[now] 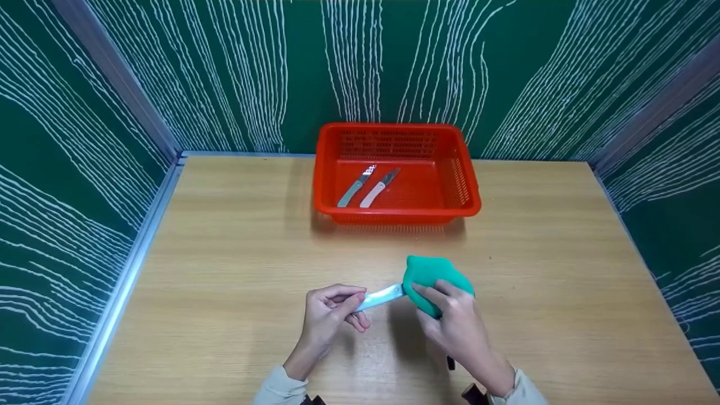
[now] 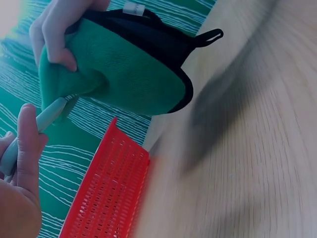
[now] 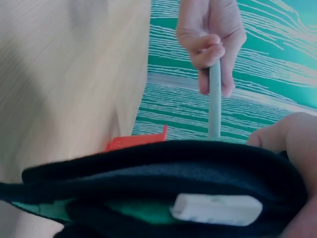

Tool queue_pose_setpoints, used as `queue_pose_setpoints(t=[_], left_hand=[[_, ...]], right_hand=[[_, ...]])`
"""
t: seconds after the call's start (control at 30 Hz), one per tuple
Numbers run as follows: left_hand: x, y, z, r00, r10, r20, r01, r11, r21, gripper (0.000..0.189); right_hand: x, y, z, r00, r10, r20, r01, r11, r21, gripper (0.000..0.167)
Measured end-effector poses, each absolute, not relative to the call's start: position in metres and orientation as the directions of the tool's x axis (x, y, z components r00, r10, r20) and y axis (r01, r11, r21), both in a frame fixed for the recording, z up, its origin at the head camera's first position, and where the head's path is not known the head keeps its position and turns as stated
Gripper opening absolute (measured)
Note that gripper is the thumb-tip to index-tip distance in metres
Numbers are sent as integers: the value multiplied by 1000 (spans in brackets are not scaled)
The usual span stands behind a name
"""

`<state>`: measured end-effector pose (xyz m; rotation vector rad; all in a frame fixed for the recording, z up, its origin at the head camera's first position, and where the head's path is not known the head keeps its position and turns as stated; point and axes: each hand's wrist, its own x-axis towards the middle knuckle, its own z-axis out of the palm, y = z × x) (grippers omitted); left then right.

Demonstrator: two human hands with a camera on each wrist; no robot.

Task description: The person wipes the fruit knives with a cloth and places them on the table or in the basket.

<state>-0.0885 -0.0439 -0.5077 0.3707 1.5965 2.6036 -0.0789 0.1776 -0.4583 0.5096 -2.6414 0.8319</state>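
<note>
My left hand [image 1: 331, 315] grips the pale blue-green handle of a knife [image 1: 383, 296] between thumb and fingers, over the front of the table. In my right hand [image 1: 458, 318] is a folded green cloth [image 1: 430, 270], pinched around the knife's blade, which is hidden inside it. The left wrist view shows the cloth [image 2: 131, 82] with black trim, a black hanging loop [image 2: 210, 36] and a white tag [image 2: 133, 8]. Seen from the right wrist, the knife handle [image 3: 214, 101] runs from the left hand's fingers to behind the cloth's black edge [image 3: 148, 163].
A red plastic basket [image 1: 396, 212] stands at the back middle of the wooden table [image 1: 236, 242]. Inside it lie two knives, one with a grey-green handle [image 1: 350, 194] and one with a pale pink handle [image 1: 372, 194]. Green walls [image 1: 304, 67] with white wavy lines enclose the table.
</note>
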Motion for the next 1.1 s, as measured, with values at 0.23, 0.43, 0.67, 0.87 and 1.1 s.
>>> queue_pose_setpoints(t=[0.23, 0.43, 0.67, 0.87, 1.1], left_hand=[[-89, -51, -509, -978, 168, 123, 44, -411, 910, 23], [-90, -57, -508, -985, 156, 74, 15, -349, 937, 24], [-91, -60, -505, -990, 141, 27, -18, -306, 952, 21], [-91, -57, -503, -989, 146, 29, -17, -303, 953, 19], [-89, -45, -502, -988, 153, -13, -61, -313, 948, 21]], right_hand=[[-86, 190, -465, -883, -203, 424, -409, 776, -480, 31], [-90, 206, -468, -891, -163, 424, -380, 780, -497, 31], [-92, 221, -462, -863, -100, 496, -390, 756, -526, 26], [-87, 220, -447, -795, -39, 605, -462, 686, -562, 28], [-77, 206, -438, -814, -95, 574, -501, 616, -609, 33]])
